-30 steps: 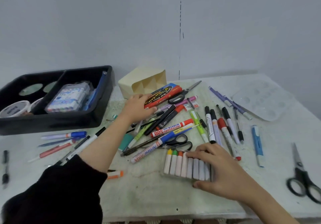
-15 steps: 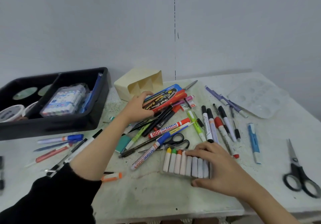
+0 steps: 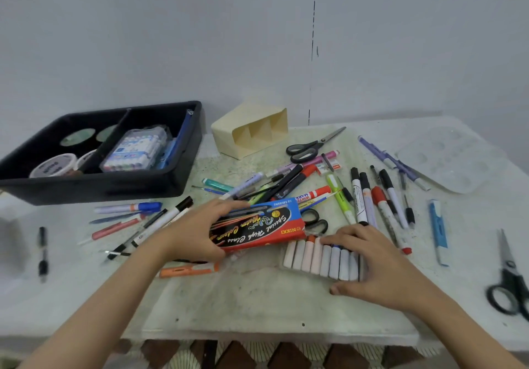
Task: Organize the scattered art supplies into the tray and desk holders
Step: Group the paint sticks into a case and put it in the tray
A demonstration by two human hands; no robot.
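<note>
Fingers (image 3: 229,205) of my left hand (image 3: 197,231) curl round the red crayon box (image 3: 257,227), mid-worktop (image 3: 257,305); my right hand (image 3: 375,262) grips the row of pastel sticks (image 3: 315,260) just beside it. Black tray (image 3: 189,151) sits at the far left corner, cream holder (image 3: 229,137) beside it.

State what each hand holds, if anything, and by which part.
Left hand grips the red box by its left end. Right hand clasps the marker set across its right end.

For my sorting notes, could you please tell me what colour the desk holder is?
The desk holder is plain cream; the head view shows it best.
</note>
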